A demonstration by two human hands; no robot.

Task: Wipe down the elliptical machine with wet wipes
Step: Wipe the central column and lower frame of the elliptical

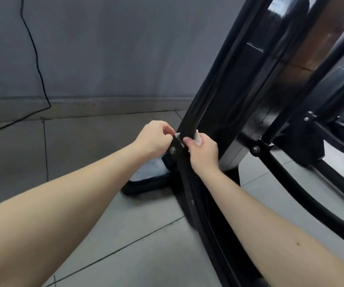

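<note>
Forearms [63, 204] reach in from the bottom corners and meet low on the black elliptical [229, 90], at a sloping bar [192, 121] of its frame. A white wipe [198, 140] is wrapped on that bar, and only small bits of it show between the fingers. The right hand [203, 150] is curled round the bar with the wipe pressed under its fingertips. The left hand [154, 139] sits just beside it on the other side of the bar, thumb and fingers pinched on a white end of the wipe.

Just below the hands a hex bolt [172, 150] sits in a black bracket. Under that, a dusty foot [144, 185] of the frame rests on the floor. To the right a curved tube [291, 183] runs down from a bolted pivot [255, 149], and more black uprights crowd in behind it.

Grey floor [146, 235] tiles with dark joints run back to a plain grey wall [115, 48]. A thin black cable [36, 56] hangs down the wall at the left and trails off toward the frame edge.
</note>
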